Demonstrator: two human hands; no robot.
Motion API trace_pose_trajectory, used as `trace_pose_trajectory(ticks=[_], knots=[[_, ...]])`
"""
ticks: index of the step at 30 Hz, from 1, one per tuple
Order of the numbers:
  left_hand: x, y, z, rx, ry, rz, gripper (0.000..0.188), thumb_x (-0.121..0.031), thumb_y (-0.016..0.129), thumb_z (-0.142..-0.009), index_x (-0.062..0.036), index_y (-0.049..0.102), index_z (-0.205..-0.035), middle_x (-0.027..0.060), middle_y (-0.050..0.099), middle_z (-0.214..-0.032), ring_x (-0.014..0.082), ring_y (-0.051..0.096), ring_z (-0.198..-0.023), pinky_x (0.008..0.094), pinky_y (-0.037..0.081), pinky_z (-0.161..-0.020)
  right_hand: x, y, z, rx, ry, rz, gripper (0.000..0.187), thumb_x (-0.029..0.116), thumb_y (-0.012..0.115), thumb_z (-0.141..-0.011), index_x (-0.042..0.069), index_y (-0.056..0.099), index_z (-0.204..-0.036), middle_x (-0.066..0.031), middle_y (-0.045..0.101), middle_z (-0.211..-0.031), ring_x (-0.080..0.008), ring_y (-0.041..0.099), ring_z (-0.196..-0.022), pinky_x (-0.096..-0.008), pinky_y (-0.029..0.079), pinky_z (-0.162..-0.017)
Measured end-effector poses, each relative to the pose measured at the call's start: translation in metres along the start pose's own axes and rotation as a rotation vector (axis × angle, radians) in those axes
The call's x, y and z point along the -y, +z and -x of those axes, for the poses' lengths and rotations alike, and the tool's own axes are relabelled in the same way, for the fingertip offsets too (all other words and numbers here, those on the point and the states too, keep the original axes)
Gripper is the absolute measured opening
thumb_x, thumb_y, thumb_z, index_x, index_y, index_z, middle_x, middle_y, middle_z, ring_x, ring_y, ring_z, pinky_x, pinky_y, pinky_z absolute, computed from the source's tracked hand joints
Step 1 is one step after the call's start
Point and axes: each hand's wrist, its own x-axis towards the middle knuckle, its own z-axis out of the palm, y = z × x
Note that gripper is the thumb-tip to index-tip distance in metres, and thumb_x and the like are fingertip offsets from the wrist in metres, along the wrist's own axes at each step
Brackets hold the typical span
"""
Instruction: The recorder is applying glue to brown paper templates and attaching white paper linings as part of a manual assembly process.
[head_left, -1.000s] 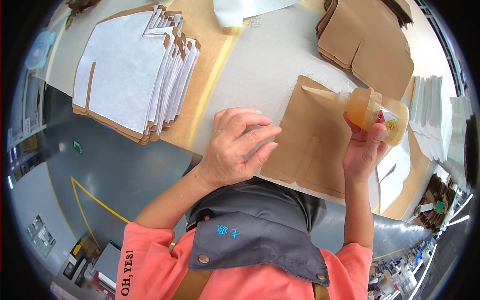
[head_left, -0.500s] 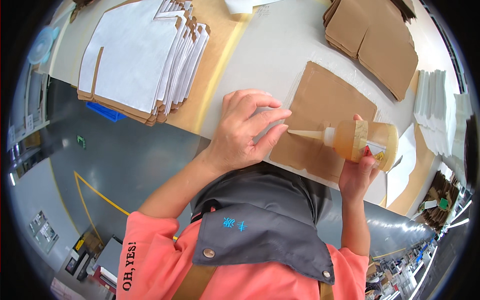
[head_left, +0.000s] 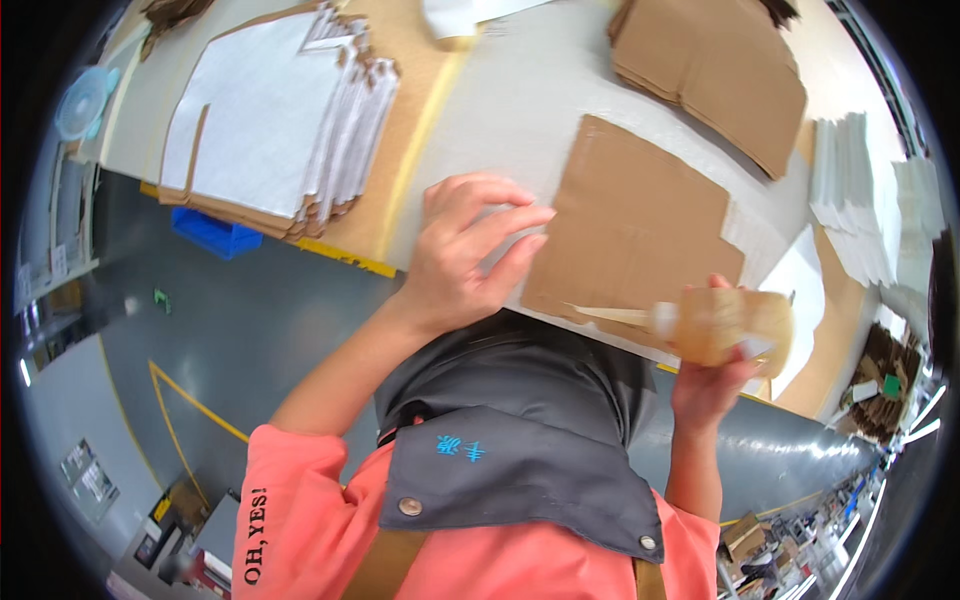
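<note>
In the head view, a flat brown sheet with a notched corner point(head_left: 640, 210) lies at two o'clock. The right hand point(head_left: 714, 385) grips a round amber bottle point(head_left: 735, 328) at the sheet's five o'clock; its thin pale spout point(head_left: 610, 314) points to nine. The left hand point(head_left: 465, 250), loosely curled and holding nothing, is at the sheet's nine o'clock. Best, I think: spout low, squeeze gently, move evenly.

Brown panel point(head_left: 630, 220) is lying flat on the grey worktop point(head_left: 490, 120), roughly rectangular with a step in its right edge, and the see-through amber squeeze bottle point(head_left: 703, 325) is tipped on its side above the near right part of it, long pale tapered nozzle point(head_left: 615, 315) pointing left, too blurry to tell if the tip's touching
</note>
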Motion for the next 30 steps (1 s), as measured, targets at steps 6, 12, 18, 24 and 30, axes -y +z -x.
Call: trace_pose_trajectory(ticks=[6,12,18,24,30], knots=[[-0.066,-0.045,0.005,0.889,-0.171,0.513,0.03,-0.023,0.079,-0.083,-0.0076,0.071,-0.107,0.0084,0.065,-0.102,0.025,0.063,-0.093,0.0361,0.052,-0.08,0.101,-0.198,-0.089,-0.445,-0.127,-0.082,0.048,0.042,0.065,-0.094,0.013,0.057,-0.13,-0.0093,0.068,-0.113,-0.0236,0.067,-0.104,-0.0386,0.058,-0.084],[-0.078,-0.029,0.024,1.22,-0.124,0.571,0.034,-0.033,0.071,-0.09,-0.0057,0.071,-0.111,0.0094,0.063,-0.097,0.028,0.062,-0.095,0.0368,0.051,-0.084,0.102,-0.367,-0.125,-0.465,0.105,1.061,0.061,0.054,0.071,-0.086,0.008,0.06,-0.125,-0.0088,0.065,-0.117,-0.0232,0.063,-0.109,-0.0416,0.052,-0.085],[-0.078,-0.024,0.013,1.297,-0.223,0.464,0.023,-0.015,0.065,-0.092,-0.0089,0.072,-0.113,0.0113,0.063,-0.096,0.0275,0.063,-0.093,0.0369,0.052,-0.083,0.081,-0.307,-0.132,-0.599,-0.457,1.836,0.058,0.045,0.073,-0.086,0.003,0.061,-0.124,-0.0174,0.063,-0.121,-0.0346,0.057,-0.115,-0.0438,0.043,-0.1],[-0.081,-0.035,-0.016,1.609,-0.673,0.466,0.036,-0.012,0.067,-0.085,-0.01,0.068,-0.12,0.0109,0.064,-0.101,0.0199,0.066,-0.096,0.0309,0.053,-0.084,0.07,-0.223,-0.167,-0.068,-0.23,1.346,0.052,0.036,0.074,-0.087,0.003,0.061,-0.126,-0.0167,0.061,-0.125,-0.0322,0.056,-0.119,-0.0406,0.043,-0.1],[-0.106,-0.037,0.001,1.505,-0.254,0.167,0.041,-0.014,0.073,-0.082,-0.0088,0.062,-0.121,0.0116,0.062,-0.103,0.0274,0.064,-0.091,0.0371,0.054,-0.081,0.07,-0.216,-0.192,0.035,0.045,1.194,0.05,0.029,0.078,-0.083,0.003,0.061,-0.122,-0.0121,0.065,-0.114,-0.0239,0.06,-0.106,-0.0341,0.046,-0.092]])
